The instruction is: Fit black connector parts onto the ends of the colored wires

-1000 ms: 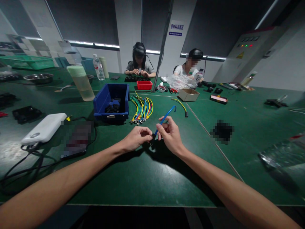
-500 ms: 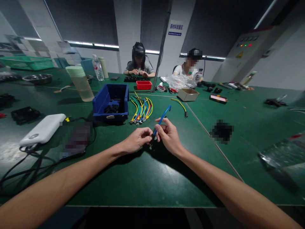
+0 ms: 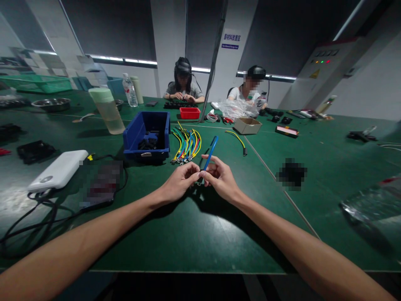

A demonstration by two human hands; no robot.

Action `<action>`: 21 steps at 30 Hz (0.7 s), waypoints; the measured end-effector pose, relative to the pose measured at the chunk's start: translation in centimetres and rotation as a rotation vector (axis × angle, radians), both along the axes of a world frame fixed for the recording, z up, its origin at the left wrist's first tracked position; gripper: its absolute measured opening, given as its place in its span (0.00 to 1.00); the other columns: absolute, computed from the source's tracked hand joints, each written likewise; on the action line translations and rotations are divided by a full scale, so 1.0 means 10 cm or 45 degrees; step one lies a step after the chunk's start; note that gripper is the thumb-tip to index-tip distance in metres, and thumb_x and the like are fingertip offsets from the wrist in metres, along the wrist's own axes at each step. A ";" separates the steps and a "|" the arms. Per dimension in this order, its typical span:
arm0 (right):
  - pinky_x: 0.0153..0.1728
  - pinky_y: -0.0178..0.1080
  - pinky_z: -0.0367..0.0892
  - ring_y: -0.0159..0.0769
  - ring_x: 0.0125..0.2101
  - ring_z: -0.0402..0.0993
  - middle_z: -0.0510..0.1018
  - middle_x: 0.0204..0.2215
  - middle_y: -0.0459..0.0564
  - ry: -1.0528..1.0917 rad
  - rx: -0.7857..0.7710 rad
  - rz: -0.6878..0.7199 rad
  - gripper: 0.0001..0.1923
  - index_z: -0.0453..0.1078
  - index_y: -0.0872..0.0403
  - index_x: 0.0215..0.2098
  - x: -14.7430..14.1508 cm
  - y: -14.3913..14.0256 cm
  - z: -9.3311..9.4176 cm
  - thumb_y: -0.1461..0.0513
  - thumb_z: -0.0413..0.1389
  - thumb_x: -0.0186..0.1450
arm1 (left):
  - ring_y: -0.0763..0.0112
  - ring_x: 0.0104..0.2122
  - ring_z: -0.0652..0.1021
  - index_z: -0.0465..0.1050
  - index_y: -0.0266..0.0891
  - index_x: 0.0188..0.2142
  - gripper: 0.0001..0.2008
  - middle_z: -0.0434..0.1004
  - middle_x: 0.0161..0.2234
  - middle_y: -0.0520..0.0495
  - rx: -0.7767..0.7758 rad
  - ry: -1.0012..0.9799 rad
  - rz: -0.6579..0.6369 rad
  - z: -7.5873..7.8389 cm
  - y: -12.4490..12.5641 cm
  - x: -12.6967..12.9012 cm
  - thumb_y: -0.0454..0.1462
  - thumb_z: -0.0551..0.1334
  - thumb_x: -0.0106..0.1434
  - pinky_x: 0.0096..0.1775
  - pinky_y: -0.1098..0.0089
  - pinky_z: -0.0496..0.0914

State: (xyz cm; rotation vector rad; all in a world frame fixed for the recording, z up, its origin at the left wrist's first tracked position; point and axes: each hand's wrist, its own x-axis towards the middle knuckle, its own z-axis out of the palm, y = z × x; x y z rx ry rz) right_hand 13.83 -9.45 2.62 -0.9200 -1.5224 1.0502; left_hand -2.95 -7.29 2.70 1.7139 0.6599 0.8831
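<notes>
Between hands (image 3: 200, 177): blue wire (image 3: 210, 152) straighter (previously hooked).

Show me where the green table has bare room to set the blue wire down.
Bare felt lies in front of both hands, toward the near table edge, and right of the right hand up to the seam. Crowded: behind the hands, the wire bundle and blue bin; left, the power bank and cables.

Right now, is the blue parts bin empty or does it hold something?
Not empty: the blue parts bin holds small black parts on its floor.
</notes>
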 end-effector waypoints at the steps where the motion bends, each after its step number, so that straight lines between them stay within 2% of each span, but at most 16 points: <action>1: 0.20 0.31 0.65 0.26 0.19 0.66 0.67 0.23 0.39 0.008 0.002 -0.010 0.24 0.62 0.51 0.52 0.00 0.00 0.00 0.58 0.58 0.59 | 0.76 0.26 0.67 0.66 0.36 0.33 0.11 0.66 0.27 0.53 -0.003 -0.003 0.010 -0.01 0.01 0.00 0.43 0.58 0.63 0.29 0.74 0.62; 6: 0.17 0.30 0.62 0.25 0.16 0.64 0.66 0.21 0.37 -0.002 0.040 -0.095 0.23 0.61 0.52 0.52 0.00 0.01 -0.02 0.59 0.57 0.60 | 0.77 0.26 0.67 0.67 0.35 0.33 0.10 0.66 0.26 0.53 -0.004 0.011 0.053 -0.06 0.04 -0.01 0.42 0.60 0.61 0.29 0.75 0.62; 10: 0.15 0.29 0.58 0.25 0.14 0.63 0.65 0.19 0.37 0.008 0.046 -0.147 0.20 0.61 0.51 0.50 0.00 0.01 -0.01 0.60 0.57 0.59 | 0.75 0.28 0.69 0.68 0.35 0.34 0.09 0.69 0.29 0.52 0.089 0.101 0.090 -0.06 0.03 -0.03 0.40 0.62 0.59 0.30 0.75 0.63; 14: 0.15 0.29 0.58 0.25 0.14 0.62 0.65 0.19 0.37 0.012 0.034 -0.153 0.18 0.61 0.51 0.46 -0.01 0.01 0.00 0.59 0.58 0.59 | 0.73 0.31 0.71 0.69 0.35 0.33 0.07 0.71 0.30 0.51 0.233 0.177 0.160 -0.04 0.01 -0.05 0.39 0.60 0.60 0.34 0.73 0.65; 21: 0.15 0.28 0.58 0.25 0.14 0.63 0.67 0.19 0.37 0.019 0.040 -0.108 0.16 0.60 0.51 0.43 -0.02 0.01 -0.03 0.59 0.59 0.59 | 0.74 0.27 0.71 0.71 0.34 0.29 0.06 0.72 0.26 0.51 0.321 0.227 0.253 0.02 -0.02 -0.06 0.36 0.60 0.60 0.31 0.73 0.65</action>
